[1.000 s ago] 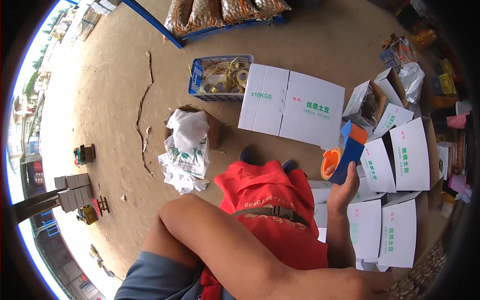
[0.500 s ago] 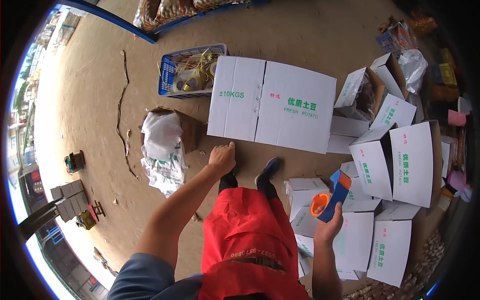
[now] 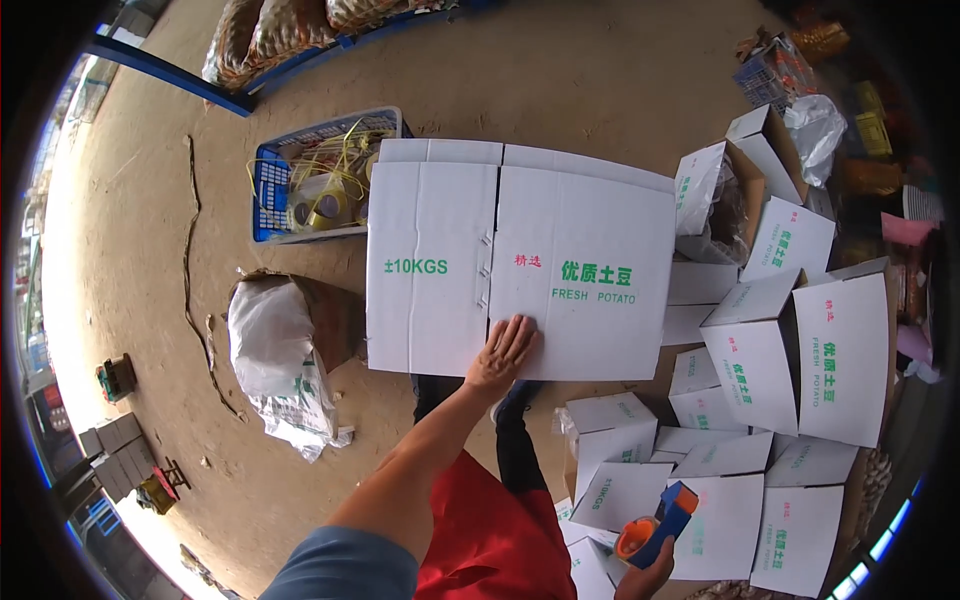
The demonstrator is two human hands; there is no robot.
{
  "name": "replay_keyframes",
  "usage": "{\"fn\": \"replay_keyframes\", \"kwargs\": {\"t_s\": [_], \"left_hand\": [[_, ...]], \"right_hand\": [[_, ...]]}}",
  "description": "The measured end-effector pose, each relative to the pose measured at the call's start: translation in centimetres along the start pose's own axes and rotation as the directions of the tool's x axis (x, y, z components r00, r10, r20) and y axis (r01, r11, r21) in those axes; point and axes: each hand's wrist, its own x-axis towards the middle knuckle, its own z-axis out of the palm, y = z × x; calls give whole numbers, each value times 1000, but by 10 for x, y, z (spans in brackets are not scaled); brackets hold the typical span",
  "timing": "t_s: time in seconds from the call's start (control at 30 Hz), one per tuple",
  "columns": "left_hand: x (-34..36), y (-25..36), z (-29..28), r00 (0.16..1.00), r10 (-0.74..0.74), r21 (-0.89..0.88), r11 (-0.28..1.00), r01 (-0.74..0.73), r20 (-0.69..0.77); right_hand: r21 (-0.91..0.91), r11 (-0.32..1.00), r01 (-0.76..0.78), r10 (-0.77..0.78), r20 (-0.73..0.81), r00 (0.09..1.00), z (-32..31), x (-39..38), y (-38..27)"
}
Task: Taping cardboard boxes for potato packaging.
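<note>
In front of me are flat white cardboard cartons (image 3: pixel 430 320), at least two, lying one on another with a dark slot down the upper one. My left hand (image 3: pixel 507 352) rests on its near part just right of the slot, palm down and fingers stretched out. Low on the right, my right hand (image 3: pixel 648 578) grips a blue tape dispenser (image 3: pixel 668 528) by its body. An orange ring (image 3: pixel 634 540) shows at the dispenser's left side. Part of the right hand is cut off by the lower edge.
Left of the cartons sits a blue crate (image 3: pixel 270 195) with tape rolls and yellow straps. Nearer lies an open box (image 3: pixel 335 315) with white plastic bags (image 3: pixel 265 345). Several set-up white cartons (image 3: pixel 845 350) are piled at right. Filled sacks (image 3: pixel 285 35) stand on a blue frame at the far left.
My left hand has gone from beside the near edge of the cardboard onto its top, its fingers now flat. The cartons sit lower in view; the right hand has dropped with the dispenser.
</note>
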Motion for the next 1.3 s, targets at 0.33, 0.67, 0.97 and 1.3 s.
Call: {"fn": "replay_keyframes", "kwargs": {"t_s": [0.33, 0.67, 0.97, 1.3], "left_hand": [[-100, 10, -153, 989, 114, -328, 942, -77, 97], [-137, -17, -271, 947, 150, -397, 917, -26, 284], [-95, -3, -343, 959, -64, -435, 882, 184, 276], [-33, -16, -384, 901, -48, -331, 920, 208, 431]], "right_hand": [[-51, 823, 566, -491, 438, 753, 99, -18, -85], [-266, 1, 964, -568, 793, 219, 359, 143, -174], [-78, -366, 927, -424, 901, -92, 456, 238, -182], [33, 163, 986, 76, 996, -46, 373, 175, -246]]}}
